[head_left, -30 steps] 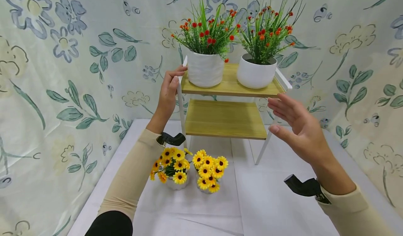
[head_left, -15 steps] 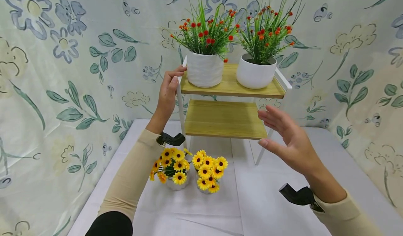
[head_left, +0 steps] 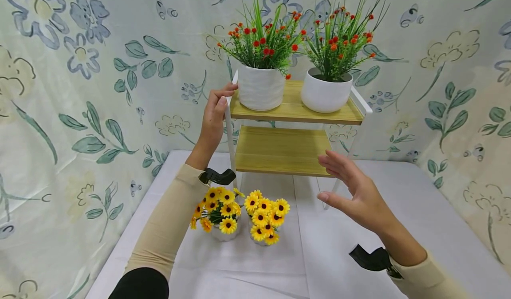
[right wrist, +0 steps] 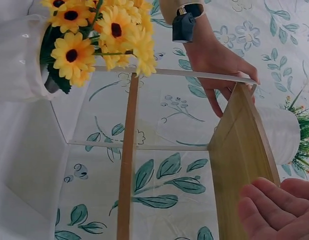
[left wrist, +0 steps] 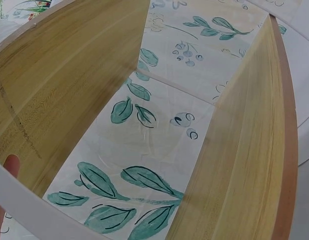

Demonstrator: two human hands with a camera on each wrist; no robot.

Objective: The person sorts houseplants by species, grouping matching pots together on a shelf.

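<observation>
On the left, the left hand [head_left: 213,115] grips the white frame post of the shelf rack [head_left: 279,150], fingers curled round its top corner. Two sunflower pots [head_left: 239,214] stand on the table [head_left: 351,228] in front of the rack. Further right, the right hand [head_left: 355,190] hovers open by the lower shelf's front corner, fingers spread, holding nothing.

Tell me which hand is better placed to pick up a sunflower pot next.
Right, probably. The right hand is open and free, hovering just right of the sunflower pots. The left hand grips the white shelf frame up by the top shelf.
</observation>
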